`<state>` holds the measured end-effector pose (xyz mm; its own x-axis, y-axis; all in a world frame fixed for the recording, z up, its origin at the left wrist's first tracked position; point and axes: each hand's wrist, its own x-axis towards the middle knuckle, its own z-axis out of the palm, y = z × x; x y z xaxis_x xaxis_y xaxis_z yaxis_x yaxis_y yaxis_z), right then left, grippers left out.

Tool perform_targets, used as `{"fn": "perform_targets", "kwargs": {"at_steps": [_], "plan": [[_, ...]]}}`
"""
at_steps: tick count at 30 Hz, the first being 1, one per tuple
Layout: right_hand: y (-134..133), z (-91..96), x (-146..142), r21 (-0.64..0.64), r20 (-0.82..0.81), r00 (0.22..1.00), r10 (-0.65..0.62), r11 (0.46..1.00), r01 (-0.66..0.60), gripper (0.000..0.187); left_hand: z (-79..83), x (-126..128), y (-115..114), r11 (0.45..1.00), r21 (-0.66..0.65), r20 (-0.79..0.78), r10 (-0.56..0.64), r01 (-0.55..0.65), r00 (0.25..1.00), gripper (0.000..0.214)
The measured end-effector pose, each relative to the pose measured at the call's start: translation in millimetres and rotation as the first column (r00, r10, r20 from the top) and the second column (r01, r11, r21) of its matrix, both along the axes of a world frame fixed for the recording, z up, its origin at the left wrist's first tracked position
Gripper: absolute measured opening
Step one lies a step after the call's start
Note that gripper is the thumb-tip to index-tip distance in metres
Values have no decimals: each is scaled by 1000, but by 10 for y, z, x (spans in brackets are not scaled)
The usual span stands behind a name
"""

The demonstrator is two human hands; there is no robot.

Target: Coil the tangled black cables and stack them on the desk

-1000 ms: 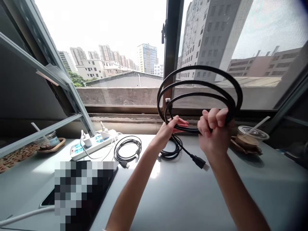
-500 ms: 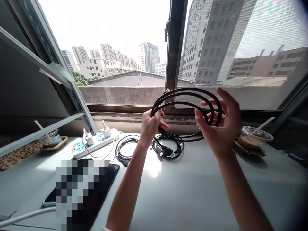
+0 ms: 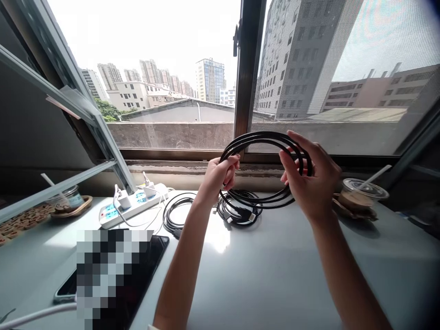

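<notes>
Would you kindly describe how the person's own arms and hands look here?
The left hand and right hand are bare, no gloves, rings or watch visible. The left forearm and right forearm are uncovered too; what looks like a pale sleeve edge shows below the left one.

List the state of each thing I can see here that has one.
Held cable: coiled, raised
Left hand: closed on the cable's left side
Right hand: curled loosely around its right side
Left cable: coiled, lying flat, partly hidden
Middle cable: coiled, lying flat
Power strip: plugs inserted; on or off, can't tell
Right cup: upright, lidded
Dark device: lying flat, partly pixelated
</notes>
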<state>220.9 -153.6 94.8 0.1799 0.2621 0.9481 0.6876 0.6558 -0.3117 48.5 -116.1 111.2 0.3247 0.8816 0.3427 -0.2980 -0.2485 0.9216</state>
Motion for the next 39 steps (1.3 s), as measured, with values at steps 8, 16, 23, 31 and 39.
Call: {"fn": "perform_targets", "kwargs": {"at_steps": [8, 16, 23, 31, 39], "plan": [[38, -20, -2, -57, -107, 993, 41, 997, -47, 30, 8, -42, -1, 984, 7, -24, -178, 178, 984, 55], [45, -11, -18, -63, -136, 987, 85, 994, -94, 28, 37, -12, -7, 985, -59, -15, -165, 163, 986, 56], [58, -26, -22, -60, -101, 994, 37, 997, -43, 27, 37, 37, -53, 997, -43, 63, -56, 59, 996, 36], [14, 15, -41, 15, -13, 997, -81, 997, 81, 22, 18, 196, -106, 998, -68, 116, 12, -4, 993, 15], [19, 26, -38, -21, -16, 1000, -24, 1000, 24, 17, -51, 169, -15, 994, 108, 90, 14, -24, 996, 36]]}}
